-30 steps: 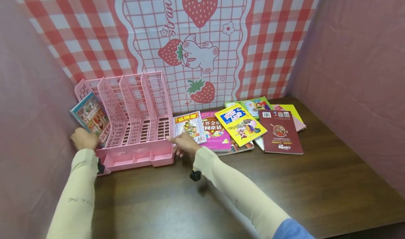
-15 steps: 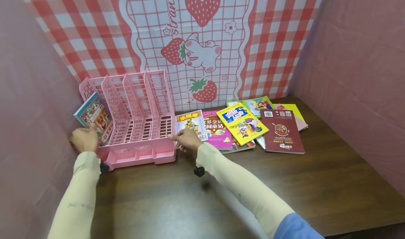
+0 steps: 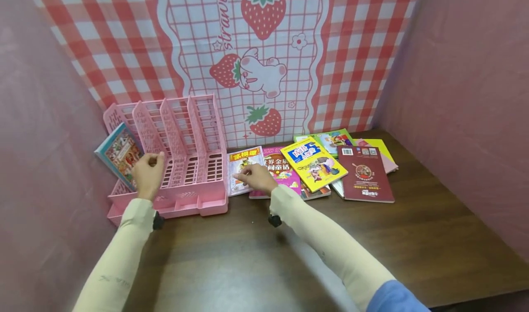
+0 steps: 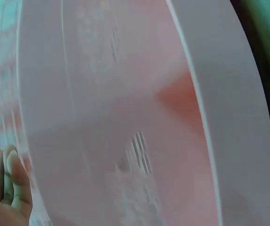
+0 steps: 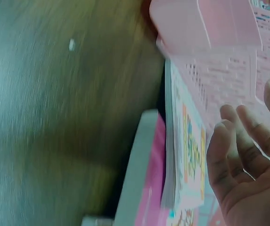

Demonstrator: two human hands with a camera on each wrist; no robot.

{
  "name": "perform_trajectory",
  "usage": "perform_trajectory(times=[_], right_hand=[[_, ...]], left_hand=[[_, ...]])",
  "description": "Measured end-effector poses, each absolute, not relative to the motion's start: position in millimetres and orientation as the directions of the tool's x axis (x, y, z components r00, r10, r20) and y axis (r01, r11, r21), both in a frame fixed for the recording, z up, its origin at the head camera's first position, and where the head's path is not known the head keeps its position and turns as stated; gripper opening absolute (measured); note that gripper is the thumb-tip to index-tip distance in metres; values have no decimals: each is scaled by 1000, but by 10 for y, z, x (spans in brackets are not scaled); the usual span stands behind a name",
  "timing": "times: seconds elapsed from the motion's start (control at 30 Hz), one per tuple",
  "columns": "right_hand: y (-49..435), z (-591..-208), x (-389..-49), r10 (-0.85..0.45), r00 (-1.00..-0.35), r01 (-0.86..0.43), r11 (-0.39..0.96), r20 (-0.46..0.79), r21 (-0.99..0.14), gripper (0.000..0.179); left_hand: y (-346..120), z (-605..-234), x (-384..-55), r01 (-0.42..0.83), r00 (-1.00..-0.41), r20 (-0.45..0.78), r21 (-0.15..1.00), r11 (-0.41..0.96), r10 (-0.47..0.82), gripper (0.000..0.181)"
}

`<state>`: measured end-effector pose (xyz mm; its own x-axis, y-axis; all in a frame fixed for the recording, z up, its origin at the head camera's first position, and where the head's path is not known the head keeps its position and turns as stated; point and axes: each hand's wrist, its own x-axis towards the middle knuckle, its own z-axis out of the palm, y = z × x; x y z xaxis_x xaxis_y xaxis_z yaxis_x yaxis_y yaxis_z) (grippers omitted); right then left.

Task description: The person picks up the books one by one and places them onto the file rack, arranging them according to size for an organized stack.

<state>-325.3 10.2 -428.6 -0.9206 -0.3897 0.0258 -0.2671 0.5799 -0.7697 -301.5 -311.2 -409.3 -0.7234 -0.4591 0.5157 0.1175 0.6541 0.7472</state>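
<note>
One book (image 3: 120, 150) leaned inside the pink rack (image 3: 208, 189), the other books (image 3: 316, 165) on the desk (image 3: 215, 257) apparently awaited loading, and left grip (image 3: 147, 174) and right grip (image 3: 258, 177) were half-open and empty.

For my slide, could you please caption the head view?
Left hand near a pink divided book rack holding one teal-edged book; right hand near overlapping books.

There, "strawbe" climbed the cloth (image 3: 231, 36) at eleven o'clock! "菜根谭" topped the white book (image 3: 239, 164) at seven; toward four, "童话" marked the magenta book (image 3: 287, 177), "成语" the yellow book (image 3: 314, 164); at three, the maroon book (image 3: 365, 179) flashed its barcode (image 3: 347, 152).
</note>
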Motion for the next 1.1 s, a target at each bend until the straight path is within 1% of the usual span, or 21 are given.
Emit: perform_trajectory(times=[0.13, 0.27, 0.43, 0.67, 0.8, 0.97, 1.1], right_hand=[[253, -4240, -3292, -365, -930, -277, 599, 52, -751, 35], [402, -4218, -3351, -335, -938, -287, 623, 83, -728, 34], [605, -4217, -3394, -311, -944, -301, 673, 111, -676, 36], [954, -4211, -3436, -267, -957, -275, 697, 116, -662, 35], [1251, -4201, -3483, -217, -967, -253, 743, 134, -620, 35], [1726, -4202, -3531, -125, -985, -170, 816, 117, -552, 36], [2123, -4193, -3546, -45, -992, -94, 876, 114, -473, 40]], left_hand=[[-2797, -4094, -3026, 192, -802, 492, 749, 634, -339, 30], [-2482, -4100, -3034, 296, -851, 479, 775, 558, -213, 26], [-2111, -4137, -3040, 387, -882, 465, 806, 448, -74, 19], [-1811, -4274, -3041, 415, -905, 422, 842, 345, 57, 15], [-1731, -4312, -3022, 420, -906, 404, 815, 399, 126, 13], [-1708, -4328, -3020, 427, -901, 393, 742, 517, 181, 9], [-1706, -4328, -3021, 430, -899, 385, 696, 574, 207, 7]])
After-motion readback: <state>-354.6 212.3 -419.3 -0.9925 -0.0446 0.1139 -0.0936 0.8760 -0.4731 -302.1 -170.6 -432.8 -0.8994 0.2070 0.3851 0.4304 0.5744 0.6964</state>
